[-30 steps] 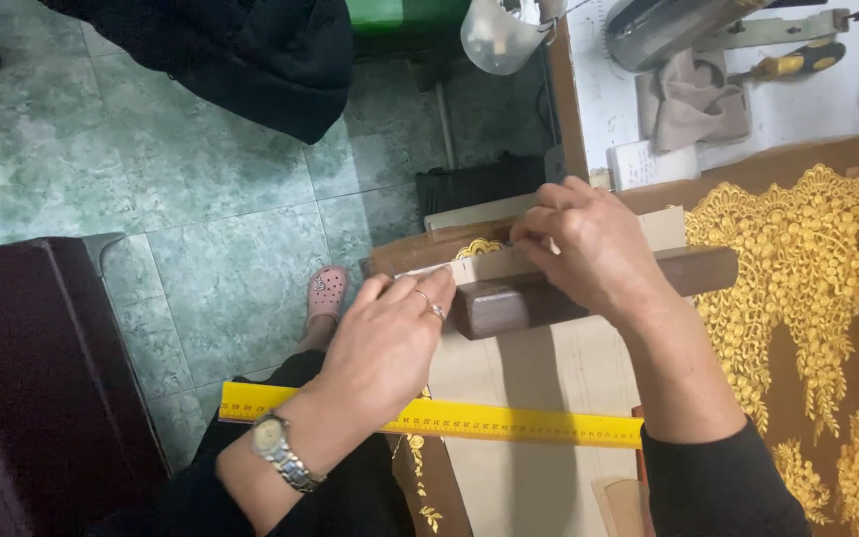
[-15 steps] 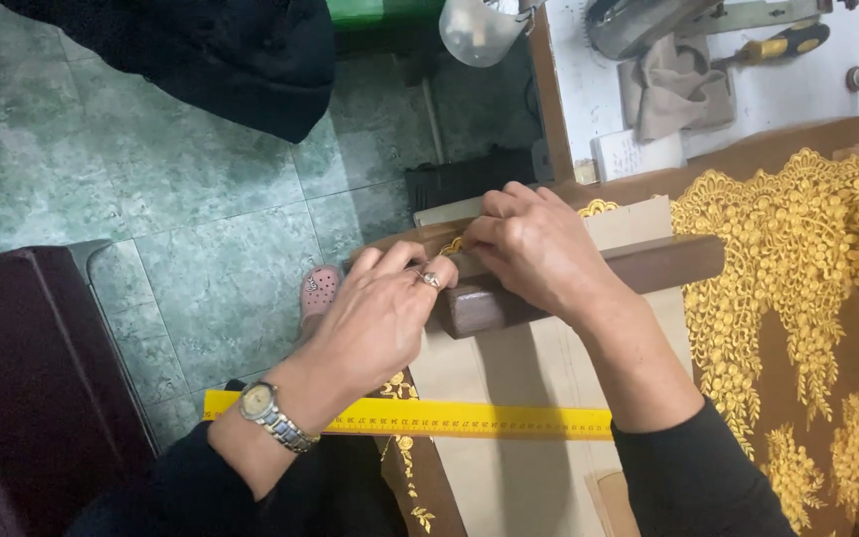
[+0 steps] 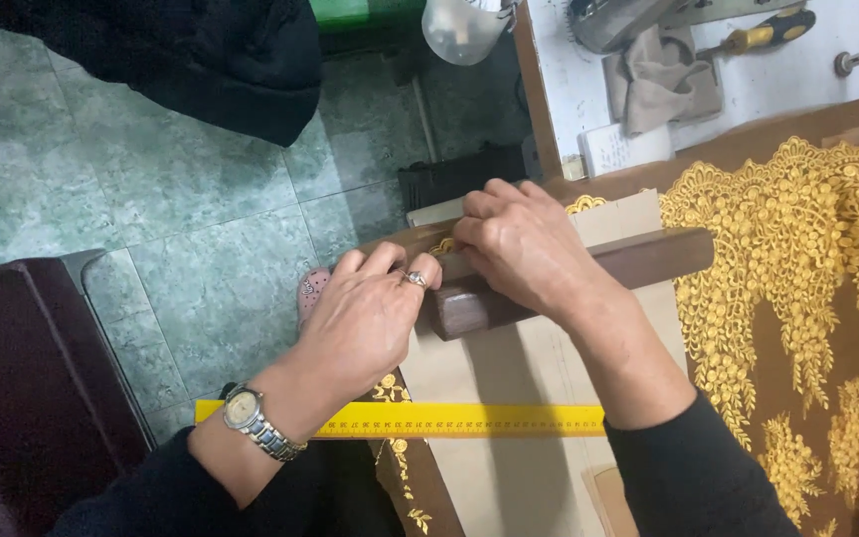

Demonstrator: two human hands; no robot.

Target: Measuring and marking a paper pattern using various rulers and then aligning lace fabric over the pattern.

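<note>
My left hand (image 3: 365,318), with a ring and a wristwatch, rests at the left edge of the table and its fingertips pinch the brown fabric edge with gold embroidery (image 3: 441,245). My right hand (image 3: 524,244) lies over a dark wooden block (image 3: 648,261) and also grips that fabric edge, right beside the left fingertips. The block sits across a beige paper pattern (image 3: 509,368). Brown fabric with gold lace embroidery (image 3: 797,278) covers the table to the right.
A yellow ruler (image 3: 459,420) lies across my forearms and the pattern. At the top is a white sewing machine table (image 3: 748,85) with a folded cloth (image 3: 663,89) and a yellow-handled screwdriver (image 3: 763,38). Green tiled floor (image 3: 181,199) and a dark chair (image 3: 32,378) lie left.
The view has shifted slightly, so hands and block sit lower in the frame. Both hands stay on the fabric edge at the block, fingers working closer together.
</note>
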